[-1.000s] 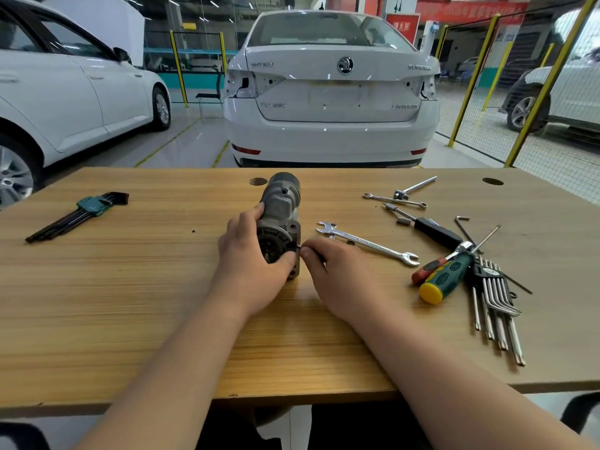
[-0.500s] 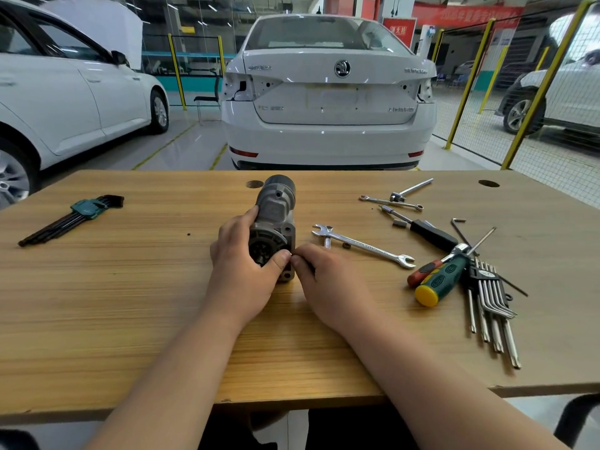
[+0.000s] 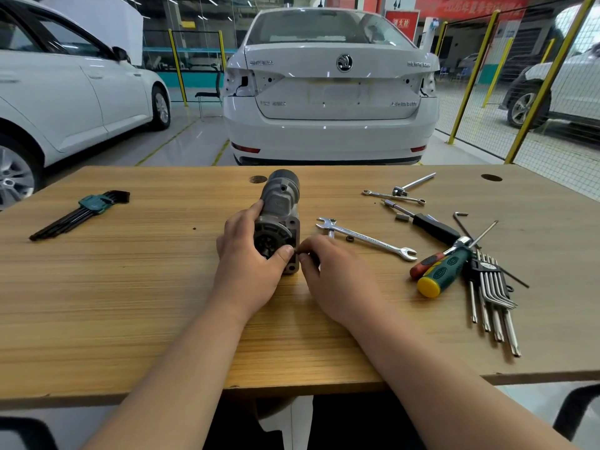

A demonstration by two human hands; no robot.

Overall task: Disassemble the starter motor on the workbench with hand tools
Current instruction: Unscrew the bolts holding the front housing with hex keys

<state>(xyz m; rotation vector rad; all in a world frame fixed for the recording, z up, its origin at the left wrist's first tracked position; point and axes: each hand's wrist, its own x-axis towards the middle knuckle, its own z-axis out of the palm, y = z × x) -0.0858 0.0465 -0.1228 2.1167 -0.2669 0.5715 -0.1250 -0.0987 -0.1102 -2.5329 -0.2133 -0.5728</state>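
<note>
The grey starter motor (image 3: 280, 206) lies on the wooden workbench (image 3: 130, 287), its round end face turned toward me. My left hand (image 3: 250, 254) grips its near end from the left, thumb across the face. My right hand (image 3: 334, 274) sits at the motor's right flange, with fingertips pinched on a small dark part at the edge; what the part is I cannot make out. A silver open-end wrench (image 3: 367, 238) lies just right of the motor.
A green-clipped black hex key set (image 3: 81, 212) lies far left. On the right are a black-handled screwdriver (image 3: 428, 225), green and red screwdrivers (image 3: 441, 267), a silver key set (image 3: 493, 293), a small spanner (image 3: 394, 196) and loose small parts (image 3: 350, 238). White cars stand beyond the bench.
Both hands keep their grip at the motor's near end. My right fingertips have shifted slightly at the flange. The view has tilted a little.
</note>
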